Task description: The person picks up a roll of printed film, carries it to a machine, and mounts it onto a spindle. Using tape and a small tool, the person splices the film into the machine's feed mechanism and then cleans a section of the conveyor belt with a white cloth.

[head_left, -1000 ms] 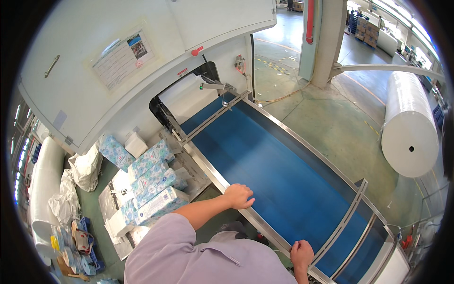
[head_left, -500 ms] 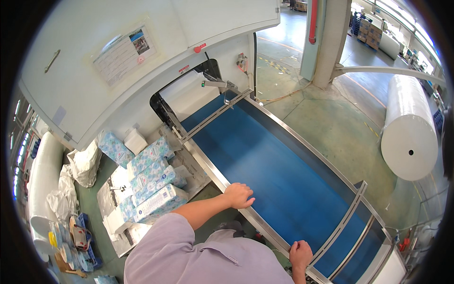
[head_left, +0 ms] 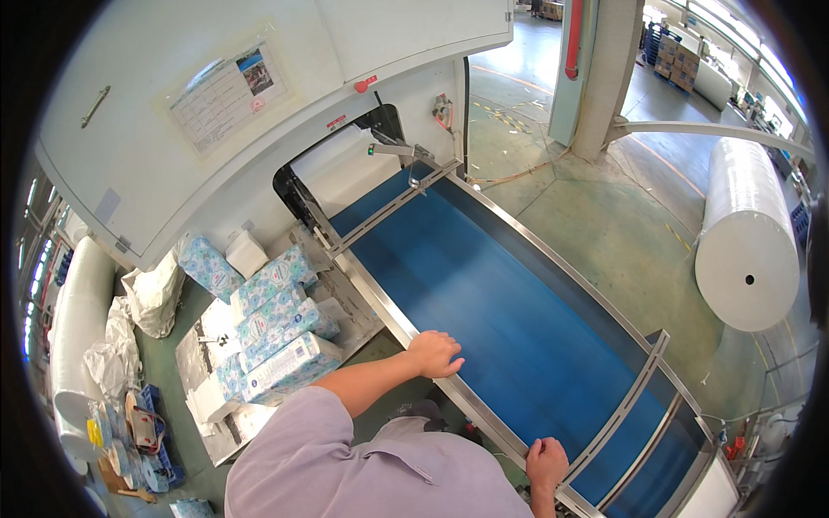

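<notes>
A blue conveyor belt (head_left: pixel 509 328) slopes from the machine's opening down to the lower right between metal side rails. My left hand (head_left: pixel 434 354) lies on the near side rail (head_left: pixel 390 312), its fingers curled over the edge beside the belt. Lower along that rail rests my right hand (head_left: pixel 547 464), also with bent fingers, close to a slotted metal crossbar (head_left: pixel 617 413). Neither hand shows a loose object in it. No product lies on the visible belt. A second crossbar (head_left: pixel 393 211) spans the belt near the opening, with a small sensor (head_left: pixel 389 150) above it.
Blue-and-white tissue packs (head_left: pixel 289 367) lie on a metal platform (head_left: pixel 226 445) at left. The white machine cabinet (head_left: pixel 285 112) rises ahead. A large white paper roll (head_left: pixel 747 250) stands at right, past a pillar (head_left: pixel 604 95). A blue crate (head_left: pixel 168 449) holds odds and ends.
</notes>
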The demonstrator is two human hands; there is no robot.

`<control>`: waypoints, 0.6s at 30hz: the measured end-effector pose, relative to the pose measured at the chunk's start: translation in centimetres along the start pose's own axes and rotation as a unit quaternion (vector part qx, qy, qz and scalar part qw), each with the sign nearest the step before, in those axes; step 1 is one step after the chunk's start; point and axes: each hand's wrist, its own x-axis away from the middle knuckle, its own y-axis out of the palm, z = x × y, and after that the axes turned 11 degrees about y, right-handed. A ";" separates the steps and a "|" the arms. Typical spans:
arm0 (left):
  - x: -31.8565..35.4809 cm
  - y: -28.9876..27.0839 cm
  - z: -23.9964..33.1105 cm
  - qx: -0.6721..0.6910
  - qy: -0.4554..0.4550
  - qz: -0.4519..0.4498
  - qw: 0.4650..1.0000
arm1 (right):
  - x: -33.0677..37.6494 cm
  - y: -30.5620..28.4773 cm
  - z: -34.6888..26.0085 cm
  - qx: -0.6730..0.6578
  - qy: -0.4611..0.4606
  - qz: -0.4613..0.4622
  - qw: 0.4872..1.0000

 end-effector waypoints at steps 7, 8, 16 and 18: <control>0.0 0.0 0.1 -0.007 -0.004 -0.003 1.000 | 0.1 -0.1 -0.2 -0.003 -0.001 0.005 1.000; 0.0 0.0 0.1 -0.006 -0.004 -0.002 1.000 | 0.1 -0.2 -0.2 -0.002 -0.001 0.003 1.000; 0.0 0.0 0.1 -0.006 -0.003 0.002 1.000 | 0.1 -0.3 -0.3 -0.001 0.002 0.000 1.000; 0.0 0.0 0.1 -0.002 0.000 0.007 1.000 | 0.1 -0.4 -0.3 0.001 0.001 0.001 1.000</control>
